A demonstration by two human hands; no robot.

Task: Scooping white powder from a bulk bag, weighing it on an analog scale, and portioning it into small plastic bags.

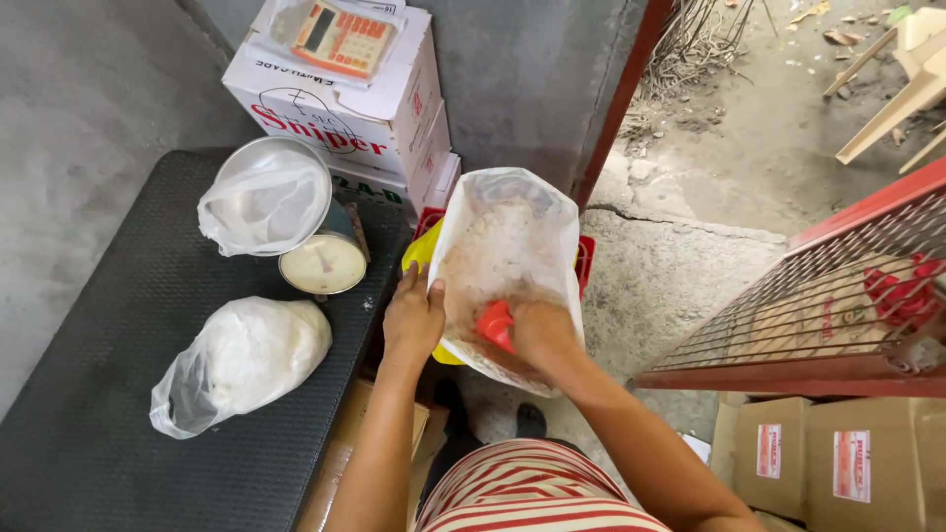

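Note:
My left hand (414, 317) grips the near left edge of a clear plastic bag (507, 246) and holds it open. The bag holds a pale powdery or grainy stuff. My right hand (540, 330) is inside the bag's mouth, closed around a red scoop (496, 325). Under the bag I see a bit of yellow plastic (422, 251) and a red crate edge (584, 264).
To the left, a dark rubber-topped table (128, 394) carries a filled plastic bag (246, 360) and a dial scale (323, 264) with an empty bag in its pan (266, 197). Behind stand cartons with a calculator (340, 37). A red wire rack (838, 296) and cardboard boxes (838, 458) are at right.

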